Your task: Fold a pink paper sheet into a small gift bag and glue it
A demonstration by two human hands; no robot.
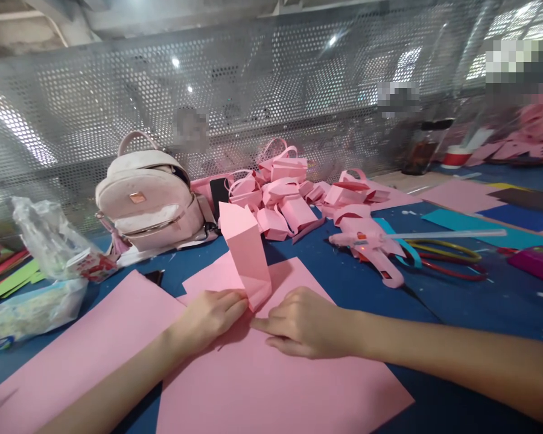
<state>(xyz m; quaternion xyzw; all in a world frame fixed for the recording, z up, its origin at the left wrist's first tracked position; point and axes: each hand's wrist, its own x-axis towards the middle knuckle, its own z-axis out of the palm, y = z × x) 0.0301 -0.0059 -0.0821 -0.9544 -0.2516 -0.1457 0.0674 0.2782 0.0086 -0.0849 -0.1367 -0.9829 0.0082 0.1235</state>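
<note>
Blue table; perforated panel beyond grip. Left hand: pinching folded pink paper. Right hand: hold unclear; farther right, jar of dark liquid.

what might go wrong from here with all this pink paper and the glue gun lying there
The folded pink paper stands tilted with the left hand at its base, so pressing hard there might crease it askew.

The glue gun lies with its cord running toward the right forearm; a sweep of that arm could snag it.

Its nozzle sits near the pile of pink paper pieces; if hot, which I cannot tell, it may mark them.
</note>
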